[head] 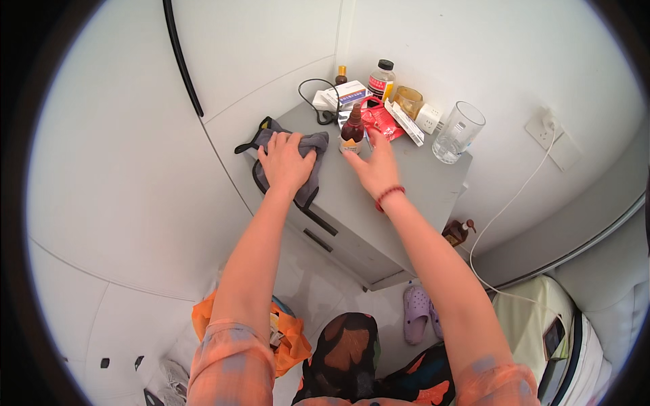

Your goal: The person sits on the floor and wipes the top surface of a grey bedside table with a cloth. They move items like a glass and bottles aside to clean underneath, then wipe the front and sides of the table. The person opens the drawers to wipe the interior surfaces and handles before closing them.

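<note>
My left hand [285,161] presses down on a bunched grey cloth with black edging [307,190], at the left side of a grey bedside cabinet top [350,190]. Beside it stands a brown bottle with a tall nozzle cap and a pale label [351,133], upright on the cabinet. My right hand [377,165], with a red bead bracelet at the wrist, is at the bottle's near right side. Its thumb is by the bottle's base, and a small gap shows between bottle and fingers. The other fingertips are partly hidden.
Behind the bottle crowd medicine boxes [350,94], a black-capped jar [382,80], a red packet [383,123], an amber glass cup [408,101] and a white plug adapter [429,117]. A clear glass mug [458,133] stands near the right edge. A white charging cable [513,190] hangs from the wall socket.
</note>
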`<state>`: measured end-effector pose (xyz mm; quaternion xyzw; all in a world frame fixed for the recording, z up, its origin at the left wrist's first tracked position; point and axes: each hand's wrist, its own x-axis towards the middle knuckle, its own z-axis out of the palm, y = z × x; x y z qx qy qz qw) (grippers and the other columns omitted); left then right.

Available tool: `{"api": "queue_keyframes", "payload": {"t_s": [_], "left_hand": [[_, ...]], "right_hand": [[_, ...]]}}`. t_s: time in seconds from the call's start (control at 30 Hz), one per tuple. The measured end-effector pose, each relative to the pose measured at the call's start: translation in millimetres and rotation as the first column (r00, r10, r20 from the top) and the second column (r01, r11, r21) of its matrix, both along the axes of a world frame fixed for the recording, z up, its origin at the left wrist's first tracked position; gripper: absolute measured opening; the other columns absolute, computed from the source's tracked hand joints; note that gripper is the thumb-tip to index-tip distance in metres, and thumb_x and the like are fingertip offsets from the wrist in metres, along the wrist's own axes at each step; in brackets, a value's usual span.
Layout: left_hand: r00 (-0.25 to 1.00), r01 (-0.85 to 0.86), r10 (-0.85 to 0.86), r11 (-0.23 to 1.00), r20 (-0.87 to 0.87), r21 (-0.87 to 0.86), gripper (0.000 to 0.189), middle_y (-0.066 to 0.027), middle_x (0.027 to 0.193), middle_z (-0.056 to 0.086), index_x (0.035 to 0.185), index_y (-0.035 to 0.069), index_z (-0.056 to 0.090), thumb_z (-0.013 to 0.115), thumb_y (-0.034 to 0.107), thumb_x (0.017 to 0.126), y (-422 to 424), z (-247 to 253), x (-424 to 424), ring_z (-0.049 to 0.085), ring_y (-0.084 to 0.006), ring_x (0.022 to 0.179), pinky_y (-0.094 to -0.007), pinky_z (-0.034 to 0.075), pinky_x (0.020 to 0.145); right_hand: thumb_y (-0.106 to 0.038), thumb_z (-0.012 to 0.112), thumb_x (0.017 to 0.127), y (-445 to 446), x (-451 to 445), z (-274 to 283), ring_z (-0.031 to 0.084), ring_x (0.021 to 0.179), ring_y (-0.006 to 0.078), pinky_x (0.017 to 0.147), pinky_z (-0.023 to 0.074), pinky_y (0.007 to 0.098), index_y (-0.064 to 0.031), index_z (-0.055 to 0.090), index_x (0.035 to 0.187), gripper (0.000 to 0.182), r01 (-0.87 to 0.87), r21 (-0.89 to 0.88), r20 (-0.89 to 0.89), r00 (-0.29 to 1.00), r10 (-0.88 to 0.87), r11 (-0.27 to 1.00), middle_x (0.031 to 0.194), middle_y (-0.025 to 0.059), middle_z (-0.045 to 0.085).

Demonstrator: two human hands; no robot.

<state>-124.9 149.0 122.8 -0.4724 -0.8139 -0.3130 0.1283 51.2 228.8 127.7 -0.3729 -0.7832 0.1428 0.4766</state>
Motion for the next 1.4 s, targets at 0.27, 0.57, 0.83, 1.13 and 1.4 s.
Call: {"api": "queue_keyframes", "payload": {"t_s": [0.27, 0.57, 0.83, 1.13, 1.4], "left_hand": [[0.999, -0.036, 0.036, 0.998, -0.010, -0.043, 0.042, -0.0034, 0.126, 0.056, 0.118, 0.019, 0.064, 0.066, 0.038, 0.081, -10, -5, -14, 0.044, -0.0250, 0.130, -0.0570, 0.027, 0.110], [1.000, -0.021, 0.022, 0.998, 0.018, -0.052, 0.043, -0.0039, 0.127, 0.056, 0.120, 0.018, 0.063, 0.065, 0.038, 0.082, -8, 0, -9, 0.041, -0.0245, 0.133, -0.0575, 0.025, 0.112], [0.999, -0.039, 0.040, 0.998, 0.029, -0.052, 0.043, -0.0034, 0.127, 0.056, 0.119, 0.018, 0.063, 0.064, 0.038, 0.081, -10, -2, -11, 0.041, -0.0240, 0.133, -0.0561, 0.024, 0.113], [0.995, -0.020, 0.019, 1.000, 0.102, 0.007, 0.043, -0.0046, 0.125, 0.057, 0.116, 0.015, 0.065, 0.069, 0.034, 0.078, -13, 1, -12, 0.040, -0.0245, 0.135, -0.0532, 0.022, 0.115], [0.993, -0.028, 0.024, 0.999, 0.116, 0.032, 0.040, -0.0031, 0.121, 0.057, 0.112, 0.015, 0.066, 0.069, 0.031, 0.075, -15, 3, -12, 0.043, -0.0233, 0.131, -0.0520, 0.024, 0.115]], "right_hand": [[-0.032, 0.077, 0.077, -8, -20, 25, 0.063, 0.106, 0.0338, 0.090, 0.0498, 0.0436, -0.0045, 0.053, 0.119, 0.056, 0.040, -0.440, 0.090, 0.996, 0.000, 0.897, 0.116, 0.0160, 0.064], [-0.025, 0.078, 0.079, 39, 37, 14, 0.066, 0.099, 0.0313, 0.086, 0.0516, 0.0403, -0.0001, 0.052, 0.120, 0.055, 0.220, -0.295, 0.079, 0.975, -0.206, 0.930, 0.113, 0.0167, 0.065], [-0.023, 0.076, 0.082, 1, 59, 17, 0.066, 0.093, 0.0230, 0.080, 0.0528, 0.0373, 0.0000, 0.049, 0.129, 0.059, 0.160, -0.366, -0.046, 0.981, -0.190, 0.917, 0.117, 0.0130, 0.063], [-0.034, 0.063, 0.089, -3, -53, 54, 0.058, 0.113, 0.0377, 0.095, 0.0480, 0.0446, -0.0082, 0.064, 0.118, 0.039, -0.202, -0.058, 0.171, 0.963, 0.209, 0.978, 0.136, 0.0259, 0.047], [-0.029, 0.069, 0.086, 54, -110, 71, 0.066, 0.087, 0.0168, 0.066, 0.0564, 0.0270, 0.0068, 0.057, 0.129, 0.057, -0.258, -0.618, 0.033, 0.935, 0.352, 0.743, 0.105, 0.0146, 0.067]]}}
